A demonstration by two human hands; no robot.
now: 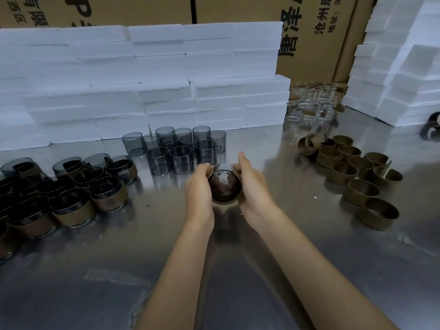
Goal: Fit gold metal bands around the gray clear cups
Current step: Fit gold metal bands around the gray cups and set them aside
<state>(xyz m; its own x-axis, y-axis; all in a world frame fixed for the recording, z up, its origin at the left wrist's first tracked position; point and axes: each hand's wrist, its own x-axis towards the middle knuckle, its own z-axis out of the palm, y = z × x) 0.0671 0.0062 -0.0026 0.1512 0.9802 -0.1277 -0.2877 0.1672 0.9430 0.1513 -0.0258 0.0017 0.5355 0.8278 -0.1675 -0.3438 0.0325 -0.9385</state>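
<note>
Worktop: shiny metal worktop (pixel 309 258), reflective; both bare forearms reach forward over it from the near edge.
Hands: left hand (pixel 199 191) and right hand (pixel 252 189) are close together, fingers curled round opposite sides of one cup held between them, just above the worktop at centre.
Held cup: gray clear cup (pixel 225 185), smoky and see-through, mouth turned toward the camera; fingertips show through its wall. A gold band edge shows at its lower rim; how far it is seated cannot be told.
Left, near: banded cups (pixel 71 206), each with a dull gold sleeve around the lower body and a dark rim above, crowded together.
Right, near: loose gold bands (pixel 362 177), open rings standing on edge, several nested.
Centre, behind the hands: bare gray cups (pixel 181 148), upright, clustered, no bands.
Far right: colourless clear cups (pixel 309 108), clustered.
Far: white foam blocks (pixel 142 79) stacked in a wall; cardboard cartons (pixel 309 32) behind.
</note>
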